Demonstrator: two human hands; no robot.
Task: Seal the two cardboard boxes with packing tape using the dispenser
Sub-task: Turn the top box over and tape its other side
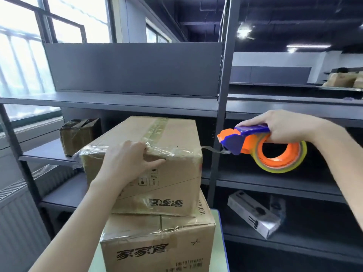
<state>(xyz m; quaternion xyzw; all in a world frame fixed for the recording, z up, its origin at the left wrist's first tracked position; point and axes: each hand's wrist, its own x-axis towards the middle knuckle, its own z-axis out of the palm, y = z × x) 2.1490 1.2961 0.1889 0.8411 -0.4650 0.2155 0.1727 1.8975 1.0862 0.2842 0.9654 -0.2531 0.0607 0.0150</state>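
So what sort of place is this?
Probably a warehouse or stockroom: rows of grey metal shelving, a top box being taped with a dispenser, and more cartons on far shelves.

Lower cardboard box (157, 242) is being carried by a pale table (219, 248), possibly a cart top; taped parcel (78, 134) and white carton (255, 216) are being held on grey shelving (137, 103).
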